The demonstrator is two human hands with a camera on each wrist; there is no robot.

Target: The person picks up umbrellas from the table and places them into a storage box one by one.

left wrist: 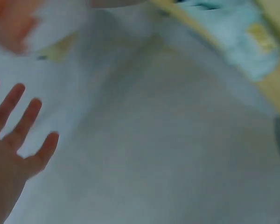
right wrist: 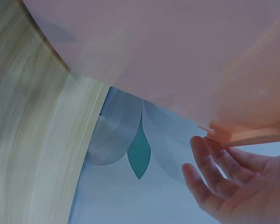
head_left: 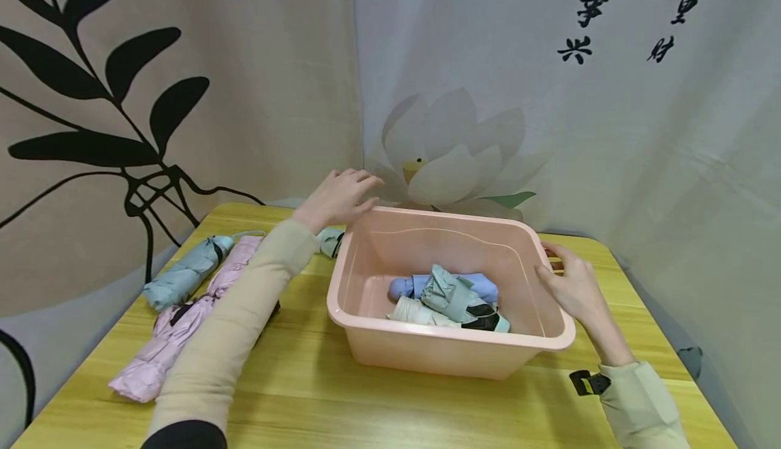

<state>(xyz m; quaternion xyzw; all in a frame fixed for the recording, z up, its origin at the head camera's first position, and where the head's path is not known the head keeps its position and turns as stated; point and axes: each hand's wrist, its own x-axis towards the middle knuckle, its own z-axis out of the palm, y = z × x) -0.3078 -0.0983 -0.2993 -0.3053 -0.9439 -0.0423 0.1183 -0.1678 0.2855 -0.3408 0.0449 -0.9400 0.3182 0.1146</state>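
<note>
A pink plastic basin [head_left: 427, 350] stands on the table with several folded umbrellas inside: a blue one [head_left: 488, 287], a grey-green one [head_left: 448, 293] and a whitish one [head_left: 417, 313]. My left hand [head_left: 338, 198] is at the basin's far left corner, fingertips close over the rim; in the left wrist view the fingers [left wrist: 23, 123] are spread. At the right side, my right hand [head_left: 573, 283] grips the rim, thumb on top. The right wrist view shows its fingers [right wrist: 205, 158] curled up under the rim.
Left of the basin, a light blue folded umbrella [head_left: 189, 272] and a lilac one [head_left: 165, 347] lie on the wooden table [head_left: 317, 401]. Another greenish one [head_left: 330, 241] shows partly behind the left wrist. A printed curtain [head_left: 274, 96] hangs behind the table.
</note>
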